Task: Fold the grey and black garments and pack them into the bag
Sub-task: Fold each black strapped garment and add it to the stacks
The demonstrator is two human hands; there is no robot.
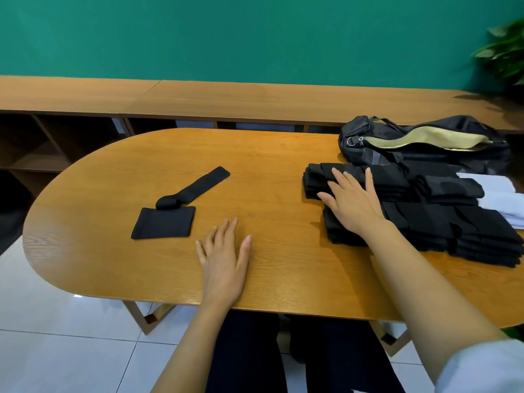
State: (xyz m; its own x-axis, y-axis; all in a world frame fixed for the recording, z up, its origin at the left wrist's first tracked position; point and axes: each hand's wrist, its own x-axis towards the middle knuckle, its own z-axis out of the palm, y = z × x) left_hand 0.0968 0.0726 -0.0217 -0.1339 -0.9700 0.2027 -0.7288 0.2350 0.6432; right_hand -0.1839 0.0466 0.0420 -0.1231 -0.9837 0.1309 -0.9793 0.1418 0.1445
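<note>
A stack of folded black garments [442, 222] covers the right part of the wooden table [272, 171]. My right hand [351, 199] lies flat on the stack's left end with straight, spread fingers. A small folded black piece [164, 222] rests at the table's left, and a long rolled black piece [195, 187] lies across its far edge. My left hand [224, 256] rests flat on the bare wood near the front edge, holding nothing. The black bag [425, 146] lies unzipped at the back right, showing a pale yellow lining.
White cloth [499, 197] lies at the far right beside the stack. A long wooden shelf unit [198, 100] runs behind the table under a green wall. A plant [504, 52] stands at the upper right. White floor tiles show below the table's left edge.
</note>
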